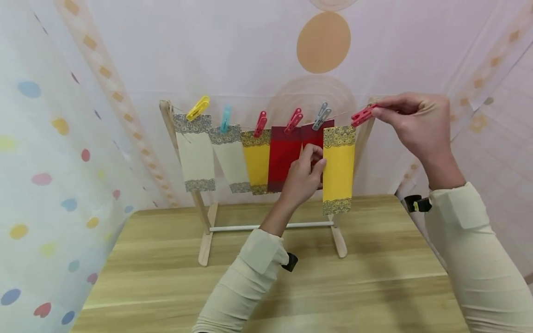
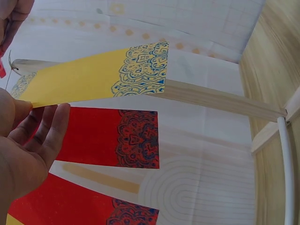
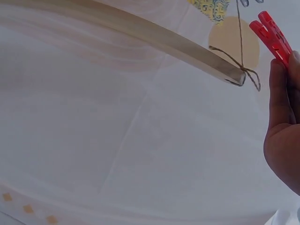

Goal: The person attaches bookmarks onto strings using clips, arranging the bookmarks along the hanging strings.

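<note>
My left hand (image 1: 301, 178) pinches the left edge of a yellow card (image 1: 338, 171) with lace-patterned ends, holding it upright in front of the line's right end. In the left wrist view that yellow card (image 2: 84, 77) has its edge between thumb and fingers. My right hand (image 1: 420, 122) pinches a red clothespin (image 1: 363, 115) just right of the card's top corner; the same red clothespin (image 3: 274, 37) points up and away from the fingers in the right wrist view. Behind the left hand hangs a dark red card (image 1: 318, 133), clipped by a grey clothespin (image 1: 322, 116).
More cards hang along the string to the left: a red card (image 1: 285, 157), a yellow card (image 1: 256, 157) and two cream ones, each with a clothespin. The wooden stand (image 1: 203, 210) with its white crossbar (image 1: 237, 228) is on the wooden table (image 1: 166, 286). A patterned curtain (image 1: 233, 55) surrounds it.
</note>
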Motion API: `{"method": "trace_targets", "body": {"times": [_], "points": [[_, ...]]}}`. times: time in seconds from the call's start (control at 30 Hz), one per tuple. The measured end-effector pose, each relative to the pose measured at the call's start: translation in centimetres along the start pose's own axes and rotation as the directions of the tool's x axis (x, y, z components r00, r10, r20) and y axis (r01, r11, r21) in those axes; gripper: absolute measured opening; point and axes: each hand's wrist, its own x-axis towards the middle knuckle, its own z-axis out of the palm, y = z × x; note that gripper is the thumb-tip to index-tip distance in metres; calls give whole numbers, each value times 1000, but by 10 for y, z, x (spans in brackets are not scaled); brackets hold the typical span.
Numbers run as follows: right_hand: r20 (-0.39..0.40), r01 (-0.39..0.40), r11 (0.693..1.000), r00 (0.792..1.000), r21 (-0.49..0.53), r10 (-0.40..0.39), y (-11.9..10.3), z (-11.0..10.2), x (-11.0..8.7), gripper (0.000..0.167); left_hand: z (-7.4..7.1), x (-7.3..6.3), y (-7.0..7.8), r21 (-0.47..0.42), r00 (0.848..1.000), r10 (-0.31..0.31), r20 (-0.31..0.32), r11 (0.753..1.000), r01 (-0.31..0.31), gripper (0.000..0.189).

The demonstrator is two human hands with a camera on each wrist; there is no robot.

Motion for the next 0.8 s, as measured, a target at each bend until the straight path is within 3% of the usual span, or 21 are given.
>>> {"method": "trace_targets", "body": {"times": [0.3, 0.5, 0.8], "points": [[57, 0, 981, 998, -192, 11, -11, 4, 25, 8, 3, 8, 6, 39, 999, 46, -14, 998, -45, 16], [94, 25, 941, 996, -338, 7, -11, 4, 34, 12, 2, 13, 6, 53, 998, 54, -37, 997, -52, 17], [169, 59, 920, 986, -388, 8, -13, 8, 42, 8, 2, 17, 8, 48, 997, 57, -49, 997, -54, 18]]}}
